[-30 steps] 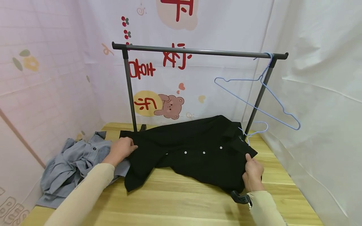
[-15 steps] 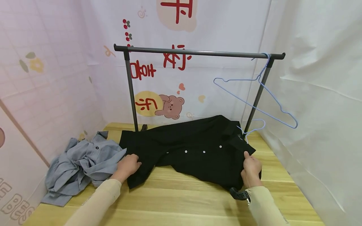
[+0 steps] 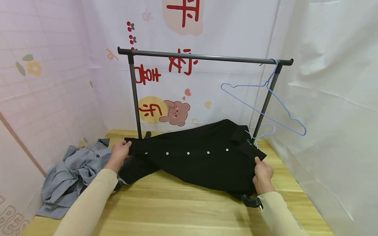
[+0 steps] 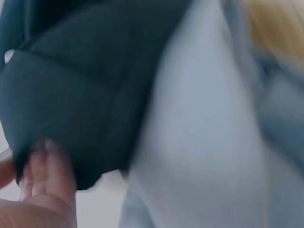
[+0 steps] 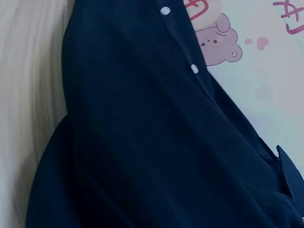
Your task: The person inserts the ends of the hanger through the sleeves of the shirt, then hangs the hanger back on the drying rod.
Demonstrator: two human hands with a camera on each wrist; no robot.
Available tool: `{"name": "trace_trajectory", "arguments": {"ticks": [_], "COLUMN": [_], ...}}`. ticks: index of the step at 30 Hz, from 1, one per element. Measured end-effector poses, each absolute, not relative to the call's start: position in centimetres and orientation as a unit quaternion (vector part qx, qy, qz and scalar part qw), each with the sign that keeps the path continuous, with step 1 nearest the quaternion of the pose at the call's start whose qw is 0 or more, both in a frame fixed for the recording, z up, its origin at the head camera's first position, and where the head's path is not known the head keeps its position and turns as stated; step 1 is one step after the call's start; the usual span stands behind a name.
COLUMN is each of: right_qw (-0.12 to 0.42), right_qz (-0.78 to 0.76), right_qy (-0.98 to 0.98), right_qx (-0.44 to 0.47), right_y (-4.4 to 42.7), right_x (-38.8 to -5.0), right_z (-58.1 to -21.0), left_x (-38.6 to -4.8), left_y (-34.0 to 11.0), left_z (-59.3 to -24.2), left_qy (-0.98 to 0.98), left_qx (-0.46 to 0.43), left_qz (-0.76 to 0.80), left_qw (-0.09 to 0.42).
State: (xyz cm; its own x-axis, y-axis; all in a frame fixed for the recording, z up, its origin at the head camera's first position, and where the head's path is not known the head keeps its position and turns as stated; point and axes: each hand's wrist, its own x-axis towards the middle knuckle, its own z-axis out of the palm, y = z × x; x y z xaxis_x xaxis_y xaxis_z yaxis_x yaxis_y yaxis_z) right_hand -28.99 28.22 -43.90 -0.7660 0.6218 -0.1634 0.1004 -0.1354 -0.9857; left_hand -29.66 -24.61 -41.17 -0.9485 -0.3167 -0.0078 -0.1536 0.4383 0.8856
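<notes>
A black shirt (image 3: 200, 167) with a row of white buttons stretches sideways between both hands, its collar toward the right. My left hand (image 3: 120, 153) pinches the shirt's left end; in the left wrist view the fingers of that hand (image 4: 45, 190) hold the dark cloth (image 4: 85, 95). On the right, my right hand (image 3: 262, 173) grips the shirt just below the collar tip. A blue hanger (image 3: 267, 133) shows its hook at the collar, the rest hidden by the cloth. The right wrist view is filled by the shirt (image 5: 142, 118), with that hand almost wholly out of frame.
Behind the shirt stands a dark rack (image 3: 195, 56), with an empty blue hanger (image 3: 251, 106) on its right end. A crumpled grey-blue garment (image 3: 73, 173) lies at the left of the wooden table (image 3: 177, 209). Printed curtains hang at the back and sides.
My left hand first moved down over the cloth, then up and left to the shirt's end. The button row is pulled straighter and farther left. My right hand has barely moved.
</notes>
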Motion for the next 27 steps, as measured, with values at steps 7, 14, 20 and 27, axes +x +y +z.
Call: {"name": "trace_trajectory", "arguments": {"ticks": [7,14,20,27], "right_qw": [0.192,0.206,0.2,0.179], "right_qz": [0.685,0.686,0.672,0.685], "right_qy": [-0.642,-0.64,-0.658,-0.652], "right_qx": [-0.285,-0.277,-0.274,-0.27], "right_y": [28.5,28.6,28.8,28.9], "right_x": [-29.1,-29.2,-28.9,-29.0], "right_z": [-44.4,-44.4,-44.1,-43.9], "left_x": [-27.6,-25.5,-26.0,-27.3], "left_y": [-23.5,-22.1,-24.0,-27.7], "left_z": [-42.7,-44.5,-43.6,-40.3], "left_qy": [-0.953,-0.995,-0.969,-0.866], "left_qx": [0.052,-0.042,-0.024,0.072], "left_qz": [-0.27,-0.07,-0.245,-0.494], "left_qw": [0.126,0.05,0.007,-0.032]}}
